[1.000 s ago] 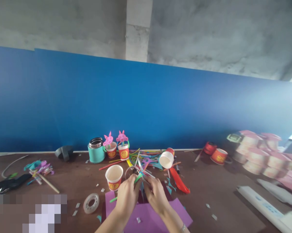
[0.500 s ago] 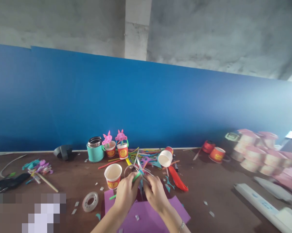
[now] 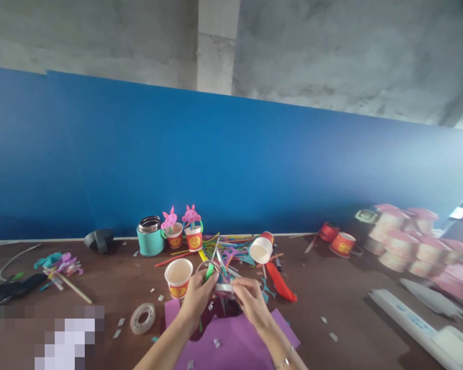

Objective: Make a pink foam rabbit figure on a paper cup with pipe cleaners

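A green straw (image 3: 209, 271) is clamped, tilted, in the fingers of the left hand (image 3: 197, 297). A pale strip (image 3: 224, 288) is held between the hands, its end pinched by the right hand (image 3: 252, 302), above the purple paper (image 3: 231, 341) on the table (image 3: 339, 293), near a paper cup (image 3: 178, 273).

Straw (image 3: 209, 271) in left hand (image 3: 196, 299), paper sheet (image 3: 237, 343) below, tape roll (image 3: 142, 329) left, power strip (image 3: 401, 315) right; flask (image 3: 150, 242) behind

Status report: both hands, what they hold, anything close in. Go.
Left hand gripping green strip. Right hand pinching pale strip that spans between both hands. Paper cup close beside left hand; purple sheet beneath.
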The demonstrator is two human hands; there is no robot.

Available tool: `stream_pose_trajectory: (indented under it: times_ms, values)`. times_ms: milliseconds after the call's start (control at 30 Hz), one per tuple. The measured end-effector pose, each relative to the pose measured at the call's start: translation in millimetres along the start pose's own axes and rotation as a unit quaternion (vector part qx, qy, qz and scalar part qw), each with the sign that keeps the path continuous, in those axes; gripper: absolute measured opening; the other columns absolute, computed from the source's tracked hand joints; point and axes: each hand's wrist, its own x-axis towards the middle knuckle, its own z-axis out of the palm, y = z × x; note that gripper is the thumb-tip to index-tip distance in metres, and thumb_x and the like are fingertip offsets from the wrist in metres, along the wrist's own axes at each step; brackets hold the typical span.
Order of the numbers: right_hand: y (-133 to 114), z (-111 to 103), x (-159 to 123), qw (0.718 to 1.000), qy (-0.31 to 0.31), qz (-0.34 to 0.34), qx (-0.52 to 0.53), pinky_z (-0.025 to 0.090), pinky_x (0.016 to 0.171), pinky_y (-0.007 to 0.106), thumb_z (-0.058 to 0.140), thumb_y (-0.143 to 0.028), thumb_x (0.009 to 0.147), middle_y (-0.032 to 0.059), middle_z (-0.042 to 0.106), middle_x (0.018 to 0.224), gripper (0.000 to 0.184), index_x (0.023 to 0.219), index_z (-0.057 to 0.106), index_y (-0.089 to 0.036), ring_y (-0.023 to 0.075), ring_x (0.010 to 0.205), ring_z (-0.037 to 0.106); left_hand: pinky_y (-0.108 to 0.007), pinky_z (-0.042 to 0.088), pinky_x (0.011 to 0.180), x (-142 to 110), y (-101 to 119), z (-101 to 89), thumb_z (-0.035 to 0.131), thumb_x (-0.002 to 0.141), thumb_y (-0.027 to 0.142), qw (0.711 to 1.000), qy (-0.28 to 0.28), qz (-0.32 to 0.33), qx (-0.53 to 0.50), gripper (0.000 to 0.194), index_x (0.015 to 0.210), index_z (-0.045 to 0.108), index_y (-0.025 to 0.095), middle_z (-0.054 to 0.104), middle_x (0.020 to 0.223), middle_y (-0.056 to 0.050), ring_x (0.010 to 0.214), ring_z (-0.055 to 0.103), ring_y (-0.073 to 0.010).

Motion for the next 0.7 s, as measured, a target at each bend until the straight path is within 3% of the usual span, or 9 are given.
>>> stream_pose_trajectory:
  times_ms: [100,300,467,700]
  values:
    - [2.5,-2.5,2.1,0.990,0.043,0.048,0.124,0.028,0.045,0.023,0.063,-0.032,0.066,-0.0074,0.034,0.042,0.024,0.049,0.052,-0.019,0.0081,0.042,0.030,-0.020,0.037,0.044,-2.5,5.6,2.2,0.070,0.064,0.056,0.998,-0.016,-0.020,-0.055,0.044,0.072,0.060,0.014,0.050,0.052,0.004,0.044,0.047,-0.0091]
    - [-5.7,-6.4,10.6,0.934,0.006,0.142,0.328,0.033,0.044,0.024,0.056,-0.028,0.062,-0.0109,0.023,0.040,0.031,0.045,0.030,-0.022,0.0053,0.036,0.021,-0.020,0.040,0.047,-2.2,8.0,5.7,0.076,0.061,0.047,0.998,-0.002,0.006,-0.062,0.040,0.077,0.059,0.015,0.057,0.061,0.001,0.050,0.052,-0.0106]
    - [-5.6,-12.0,14.2,0.924,0.021,0.143,0.354,0.037,0.049,0.025,0.051,-0.022,0.063,-0.0109,0.020,0.039,0.019,0.046,0.042,-0.020,0.0060,0.037,0.019,-0.018,0.031,0.044,-4.1,3.6,6.4,0.072,0.066,0.045,1.000,0.019,0.019,-0.003,0.035,0.067,0.056,0.014,0.050,0.053,0.004,0.045,0.044,-0.0074]
    - [-4.2,-13.4,15.7,0.916,0.001,0.153,0.372,0.043,0.055,0.027,0.051,-0.023,0.067,-0.0118,0.016,0.040,0.013,0.057,0.057,-0.018,0.0071,0.038,0.018,-0.017,0.020,0.039,-6.2,2.8,8.2,0.071,0.066,0.049,0.999,-0.019,-0.033,-0.037,0.038,0.072,0.056,0.015,0.043,0.050,0.007,0.040,0.033,-0.0043]
